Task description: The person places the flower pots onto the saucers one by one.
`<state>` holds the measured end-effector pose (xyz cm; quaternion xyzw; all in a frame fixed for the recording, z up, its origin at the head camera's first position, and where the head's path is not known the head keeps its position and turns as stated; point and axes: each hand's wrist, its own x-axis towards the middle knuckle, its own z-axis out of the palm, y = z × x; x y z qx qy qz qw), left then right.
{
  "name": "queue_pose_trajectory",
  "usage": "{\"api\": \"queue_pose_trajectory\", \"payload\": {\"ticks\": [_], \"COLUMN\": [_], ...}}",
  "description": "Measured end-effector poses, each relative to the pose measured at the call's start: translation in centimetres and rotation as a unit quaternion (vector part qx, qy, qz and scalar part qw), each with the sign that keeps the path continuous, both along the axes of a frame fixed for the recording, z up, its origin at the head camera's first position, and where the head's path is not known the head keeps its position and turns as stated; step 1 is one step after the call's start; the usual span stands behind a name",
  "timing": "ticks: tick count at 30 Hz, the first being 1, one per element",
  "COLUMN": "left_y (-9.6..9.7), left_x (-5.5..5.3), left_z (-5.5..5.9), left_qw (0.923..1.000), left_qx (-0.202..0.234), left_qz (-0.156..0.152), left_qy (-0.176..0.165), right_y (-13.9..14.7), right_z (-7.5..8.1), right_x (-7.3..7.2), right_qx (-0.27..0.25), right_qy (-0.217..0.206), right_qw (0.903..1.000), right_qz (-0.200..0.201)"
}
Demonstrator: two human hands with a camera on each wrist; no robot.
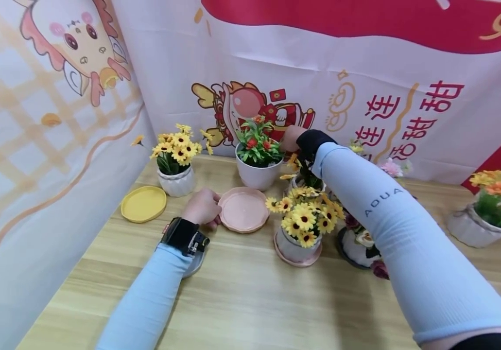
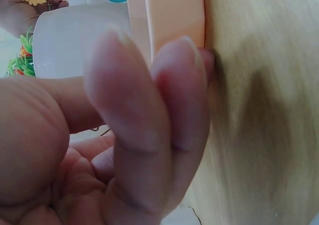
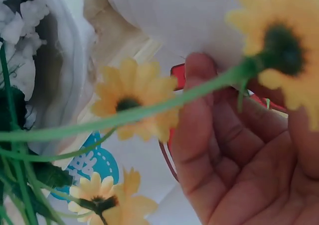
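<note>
My left hand [image 1: 201,208] pinches the left edge of a round pink saucer [image 1: 243,209], its curled fingers close over the wood. In the left wrist view the saucer's peach rim [image 2: 177,21] shows beyond the fingertips. Behind the saucer, a white pot [image 1: 259,174] of green leaves and red-orange flowers stands upright, its base overlapping the saucer's back edge. My right hand [image 1: 291,138] grips that pot's right side near the rim, partly hidden by its wristband. The right wrist view shows fingers [image 3: 192,120] against the pot's pale wall, with yellow flowers in front.
A yellow saucer [image 1: 143,204] and a white pot of yellow flowers [image 1: 176,182] are at the left. A grey saucer [image 1: 194,266] lies partly under my left wrist. Yellow daisies [image 1: 304,216] stand on a pink saucer; another pot [image 1: 477,226] is far right.
</note>
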<state>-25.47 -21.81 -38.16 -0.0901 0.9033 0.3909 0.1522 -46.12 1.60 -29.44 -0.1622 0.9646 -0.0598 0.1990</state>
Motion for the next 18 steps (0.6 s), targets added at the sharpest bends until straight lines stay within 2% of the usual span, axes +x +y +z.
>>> {"api": "queue_pose_trajectory", "payload": {"ticks": [3,7,8,10,12,14,16,18], "left_y": [0.1,0.3,0.4,0.5,0.5,0.4,0.3,0.2], "left_x": [0.1,0.1,0.2,0.2,0.2,0.2,0.1,0.0], "left_z": [0.0,-0.1,-0.1,-0.1,-0.2,-0.1,-0.2,-0.2], "left_qw": [1.0000,1.0000,1.0000,0.9999,0.9998,0.9997,0.9998,0.9998], "left_qx": [-0.002,0.001,0.004,0.011,0.018,0.024,0.022,0.020], "left_qz": [0.003,0.002,0.002,0.003,0.003,0.003,0.004,0.005], "left_qy": [0.000,0.001,0.001,0.001,0.000,0.001,0.001,0.001], "right_y": [-0.6,-0.7,-0.6,-0.5,-0.4,-0.5,-0.5,-0.6], "right_z": [-0.4,-0.4,-0.4,0.0,0.7,1.8,3.1,4.4], "right_x": [-0.3,-0.4,-0.5,-0.4,-0.1,0.5,1.1,1.6], "right_qx": [0.015,0.063,0.059,0.032,-0.037,-0.124,-0.165,-0.175], "right_qy": [-0.017,-0.015,-0.017,-0.026,-0.056,-0.089,-0.104,-0.098], "right_qw": [0.9997,0.9972,0.9974,0.9989,0.9972,0.9837,0.9738,0.9736], "right_qz": [-0.003,0.037,0.037,0.020,-0.032,-0.095,-0.118,-0.109]}}
